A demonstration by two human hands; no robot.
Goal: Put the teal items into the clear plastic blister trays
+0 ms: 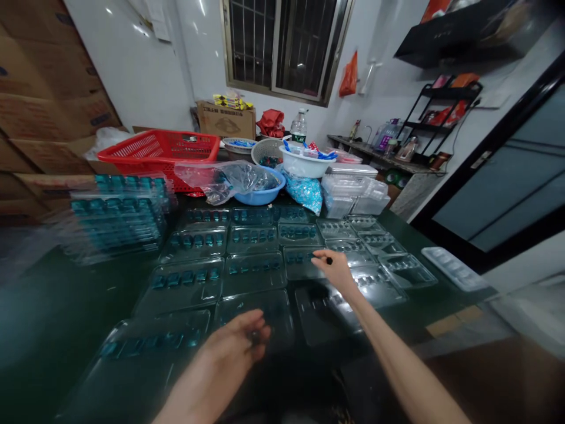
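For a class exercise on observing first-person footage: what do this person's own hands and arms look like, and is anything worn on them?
The left hand and the right hand are both bare, with no gloves, and no ring, watch or bracelet shows. The forearms are bare too: no sleeve comes into view, and no markings show.

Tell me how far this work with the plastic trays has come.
Looks done: the stacked clear trays at left and the front trays show blue-green pieces in rows. In hand: the right hand pinches a small dark piece over a tray; the left hand curls, contents unclear. Remaining: the far-right trays look paler, contents hard to tell.
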